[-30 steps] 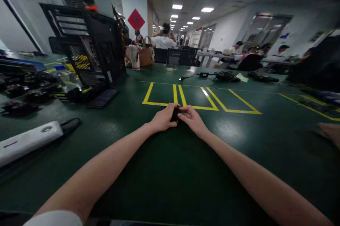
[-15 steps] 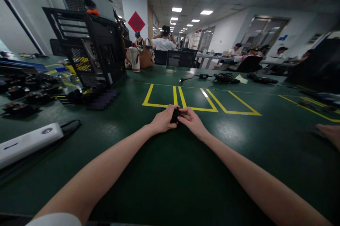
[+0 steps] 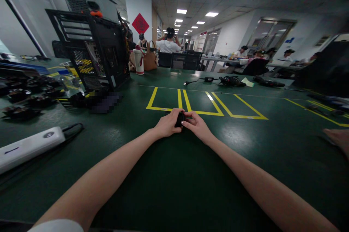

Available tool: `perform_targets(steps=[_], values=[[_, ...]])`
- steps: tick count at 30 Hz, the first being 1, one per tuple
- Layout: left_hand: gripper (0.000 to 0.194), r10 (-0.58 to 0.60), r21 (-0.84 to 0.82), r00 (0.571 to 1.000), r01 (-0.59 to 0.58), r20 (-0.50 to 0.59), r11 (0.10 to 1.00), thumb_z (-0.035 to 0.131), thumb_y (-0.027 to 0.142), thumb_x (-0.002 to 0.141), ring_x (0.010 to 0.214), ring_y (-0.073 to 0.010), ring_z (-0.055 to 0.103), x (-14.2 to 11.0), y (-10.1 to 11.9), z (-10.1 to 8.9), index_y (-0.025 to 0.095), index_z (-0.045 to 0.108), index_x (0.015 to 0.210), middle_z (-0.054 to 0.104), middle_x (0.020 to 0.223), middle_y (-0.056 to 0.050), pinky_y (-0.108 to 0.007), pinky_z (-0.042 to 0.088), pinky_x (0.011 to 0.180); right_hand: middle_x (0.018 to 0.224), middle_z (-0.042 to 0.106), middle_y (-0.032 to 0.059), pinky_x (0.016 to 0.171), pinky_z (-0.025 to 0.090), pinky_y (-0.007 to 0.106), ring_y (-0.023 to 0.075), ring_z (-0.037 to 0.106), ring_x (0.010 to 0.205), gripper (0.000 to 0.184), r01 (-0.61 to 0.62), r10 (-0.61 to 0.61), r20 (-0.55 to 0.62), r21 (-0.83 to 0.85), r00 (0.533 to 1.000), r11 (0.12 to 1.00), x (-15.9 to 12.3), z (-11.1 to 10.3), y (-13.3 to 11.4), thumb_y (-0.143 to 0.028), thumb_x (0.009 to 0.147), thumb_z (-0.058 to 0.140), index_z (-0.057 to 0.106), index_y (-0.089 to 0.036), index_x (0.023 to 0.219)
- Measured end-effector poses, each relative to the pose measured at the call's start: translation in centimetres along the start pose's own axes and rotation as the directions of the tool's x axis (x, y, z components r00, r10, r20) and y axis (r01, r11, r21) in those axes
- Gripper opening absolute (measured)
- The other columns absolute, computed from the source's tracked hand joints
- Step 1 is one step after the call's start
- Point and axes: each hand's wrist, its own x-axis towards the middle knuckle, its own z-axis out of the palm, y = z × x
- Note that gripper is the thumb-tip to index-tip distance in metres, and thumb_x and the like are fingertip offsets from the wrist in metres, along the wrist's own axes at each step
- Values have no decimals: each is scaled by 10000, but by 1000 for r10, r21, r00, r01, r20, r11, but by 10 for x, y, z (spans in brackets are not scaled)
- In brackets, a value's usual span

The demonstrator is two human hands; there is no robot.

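Observation:
Both hands meet at a small black block-like part point(image 3: 179, 119) on the green table point(image 3: 174, 174), just in front of the yellow tape outlines point(image 3: 201, 112). My left hand point(image 3: 169, 123) wraps around it from the left, thumb toward me and fingers over the far side. From the right, my right hand point(image 3: 197, 125) pinches the part's right side between thumb and fingertips. Fingers cover much of the part, so its exact kind cannot be made out.
A black computer case point(image 3: 95, 50) stands at left, near loose black parts point(image 3: 21, 94) and a clear bottle point(image 3: 69, 81). A white elongated device point(image 3: 32, 148) lies front left. A coiled cable point(image 3: 231, 80) lies at the back. Another person's hand point(image 3: 338, 139) rests at right.
My right thumb and fingertips have shifted very slightly on the black part. Otherwise both hands keep their place, and the view has tilted a little.

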Motion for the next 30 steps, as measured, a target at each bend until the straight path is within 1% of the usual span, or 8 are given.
perform_targets(steps=[2,6,11,14,18,22,25,30], values=[[591,1,5,1000,-1,-7,1000,565,254,671,960,-220,513,0,-1,1,221,240,1164,398,1172,-73,-365,460,757,996,546,10,858,451,340,154,563,932,272,18,-18,-7,18,1000,1000,0,1,1,-265,691,595,502,-225,944],[582,13,1,1000,-13,-13,1000,556,250,679,964,-221,515,0,0,1,219,239,1167,404,1168,-73,-357,461,753,960,546,3,852,452,339,148,567,908,217,31,-32,-41,-19,999,999,1,1,2,-270,702,581,514,-223,902],[599,8,-10,1000,-8,-7,1000,569,250,668,946,-223,520,0,0,0,219,242,1169,408,1161,-74,-360,460,745,1070,522,33,906,416,373,171,533,992,297,-9,6,-43,-78,999,997,1,-1,0,-267,715,568,496,-221,999],[592,11,-17,1000,-11,-1,1000,568,247,669,946,-218,520,0,0,0,223,246,1165,406,1159,-73,-359,456,750,1059,528,36,906,416,383,178,532,998,315,-31,30,-18,-62,999,998,0,-1,-1,-267,709,574,493,-214,1009],[589,14,-18,1000,-14,1,1000,566,247,670,968,-220,511,0,0,0,222,246,1163,401,1164,-74,-363,450,765,1004,524,12,879,444,346,164,540,977,282,25,-25,-11,-11,1000,1000,-1,1,-1,-252,683,603,500,-223,945],[587,3,-12,1000,-3,5,1000,561,243,673,996,-226,500,0,0,0,224,242,1165,391,1183,-75,-365,450,774,973,531,5,896,432,338,156,536,973,194,73,-75,-46,-43,996,996,-1,3,0,-253,700,585,523,-219,880],[596,-6,-4,1000,6,17,1000,563,244,670,991,-226,502,0,1,-1,227,237,1169,390,1184,-72,-368,451,772,998,529,13,880,441,348,165,535,978,242,54,-57,-52,-63,997,997,-1,3,1,-250,696,587,509,-223,923],[608,-7,3,1000,7,14,1000,564,242,664,987,-228,502,0,0,0,227,232,1173,391,1181,-74,-371,443,783,1084,519,36,901,419,373,183,521,1020,329,-21,19,-27,-77,999,997,-1,0,1,-262,696,586,490,-220,1007]])
